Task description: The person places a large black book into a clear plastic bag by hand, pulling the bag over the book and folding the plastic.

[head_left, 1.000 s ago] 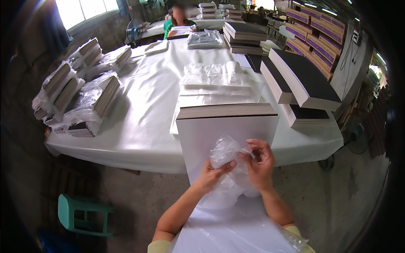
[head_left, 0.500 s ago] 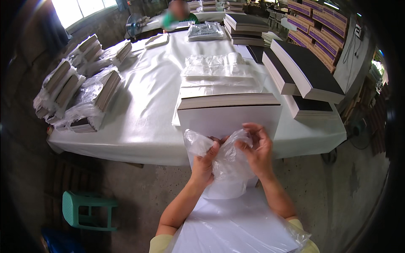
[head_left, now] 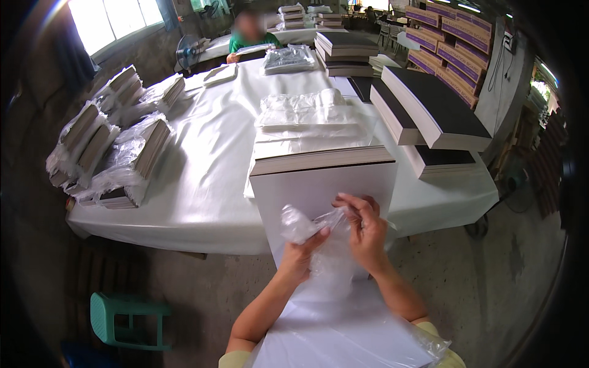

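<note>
- Both our hands are on clear film: our left hand pinches a bunched fold between thumb and fingers.
- Our right hand pinches the film's other side at the fingertips, its upper fingers bent and slightly apart.
- We have the film in front of a white-faced block, whose top edge shows against the tabletop; film-covered white sheets lie nearest us.
- We judge the film light, soft, slippery and easily torn, best taken by a gathered edge.
- We expect the block to be stiff and heavy, safest gripped along both sides.
</note>
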### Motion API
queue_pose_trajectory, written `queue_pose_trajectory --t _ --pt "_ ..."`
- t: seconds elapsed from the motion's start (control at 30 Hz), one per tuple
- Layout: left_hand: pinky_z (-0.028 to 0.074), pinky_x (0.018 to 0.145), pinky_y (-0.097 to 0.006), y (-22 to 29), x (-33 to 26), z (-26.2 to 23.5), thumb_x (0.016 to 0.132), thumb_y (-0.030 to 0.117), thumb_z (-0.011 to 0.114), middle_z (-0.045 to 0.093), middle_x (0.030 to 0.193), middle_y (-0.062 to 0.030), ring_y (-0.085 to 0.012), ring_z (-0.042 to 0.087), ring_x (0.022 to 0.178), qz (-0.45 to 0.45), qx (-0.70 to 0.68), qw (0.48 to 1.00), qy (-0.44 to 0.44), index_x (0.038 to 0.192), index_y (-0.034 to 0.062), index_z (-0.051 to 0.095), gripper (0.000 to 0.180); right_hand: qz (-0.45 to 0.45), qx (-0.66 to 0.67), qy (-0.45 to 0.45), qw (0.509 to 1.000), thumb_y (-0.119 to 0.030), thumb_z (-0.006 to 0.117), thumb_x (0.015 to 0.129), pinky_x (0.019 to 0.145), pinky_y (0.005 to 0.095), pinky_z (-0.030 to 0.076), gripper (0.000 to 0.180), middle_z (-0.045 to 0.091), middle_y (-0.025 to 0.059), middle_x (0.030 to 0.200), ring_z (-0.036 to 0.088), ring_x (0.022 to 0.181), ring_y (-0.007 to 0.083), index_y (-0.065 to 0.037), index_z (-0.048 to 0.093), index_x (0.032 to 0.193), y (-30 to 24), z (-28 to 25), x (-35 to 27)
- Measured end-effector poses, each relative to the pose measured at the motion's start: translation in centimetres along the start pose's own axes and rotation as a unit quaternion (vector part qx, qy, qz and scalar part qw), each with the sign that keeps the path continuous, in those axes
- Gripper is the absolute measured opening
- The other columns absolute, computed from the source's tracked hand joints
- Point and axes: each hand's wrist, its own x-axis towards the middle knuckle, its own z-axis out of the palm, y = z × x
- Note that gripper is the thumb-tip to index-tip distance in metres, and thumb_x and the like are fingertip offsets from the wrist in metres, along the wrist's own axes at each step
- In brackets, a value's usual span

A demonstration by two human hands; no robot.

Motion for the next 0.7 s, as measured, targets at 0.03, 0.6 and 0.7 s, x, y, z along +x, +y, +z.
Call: queue_pose_trajectory --t 0.03,0.6,0.7 --pt "0.042 0.071 -0.026 -0.1 0.0 -0.4 0.073 0.013 0.067 0.048 0.086 -0.0011 -0.0133 0.051 0.087 0.019 -0.022 0.999 -0.027 0.084 0.0083 0.047 0.024 0.037 0.059 0.001 0.998 -0.003 0.050 0.082 0.067 0.0190 0.039 0.018 0.063 0.0054 0.079 0.060 0.071 0.0117 -0.005 0.054 0.100 0.6 -0.1 -0.1" --pt "0.044 0.069 -0.028 1.1 0.0 -1.3 0.081 0.014 0.059 0.053 0.077 -0.0044 -0.0129 0.051 0.078 0.212 -0.003 0.974 0.084 0.083 0.0065 0.047 0.014 0.219 0.423 -0.176 0.861 -0.020 0.054 0.085 0.064 0.0206 0.038 0.018 0.049 -0.0009 0.066 0.048 0.065 0.0097 -0.002 0.055 0.088 0.1 -1.1 -0.9" --pt "0.044 0.070 -0.029 0.8 -0.4 -0.6 0.082 0.014 0.058 0.051 0.077 -0.0024 -0.0130 0.051 0.078 0.237 0.000 0.970 0.051 0.081 0.0081 0.046 0.014 0.119 0.309 -0.199 0.922 -0.018 0.053 0.085 0.068 0.0209 0.038 0.017 0.052 0.0009 0.070 0.051 0.072 0.0119 -0.003 0.055 0.093 0.7 -0.7 -1.0"
